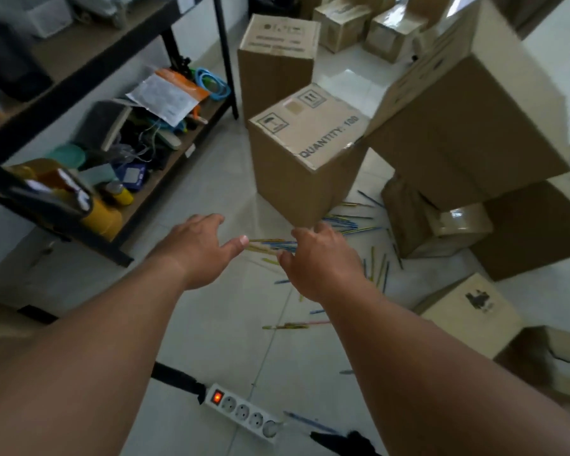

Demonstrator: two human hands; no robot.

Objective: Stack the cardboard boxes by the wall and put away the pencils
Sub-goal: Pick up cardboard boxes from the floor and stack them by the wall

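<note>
Left grip: my left grip (195, 248) is spread wide, palm down, fingers straight. It holds nothing, and its thumb tip touches one end of the bundle.
Right grip: my right grip (323, 261) has thumb and fingers curled round the other end of the bundle.
Bundle: one bundle of pencils (270, 245), yellow and blue, runs level between my two grips above the floor (211, 179). The number in it is too blurred to count.
Loose pencils: the loose pencils (343, 222) lie scattered on the tiles ahead of and to the right of my right grip. There are more than a dozen, but I cannot give an exact count. One group lies at the foot of the QUANTITY box, another beside the taped box, and a few lie near the power strip.
Boxes, counted: seven can be told apart nearby, and at least two far boxes (339, 21) sit in a blurred group at the back.
Box 1: the tall box (277, 60) stands upright just behind box 2.
Box 2: the QUANTITY box (306, 153) stands upright, directly ahead.
Box 3: the tilted box (468, 120) is large, and its low corner appears to meet the top of box 2.
Boxes 4 and 5: the taped box (435, 225) and the dark box (533, 225) sit beneath box 3.
Boxes 6 and 7: the printed box (471, 311) and the open carton (556, 363) are on the floor at far right.
Rack: one black rack (224, 54) stands at left, with two cluttered shelves in view.
Power strip: one white power strip (241, 411) lies on the floor, with four sockets and one red switch, lit.
</note>
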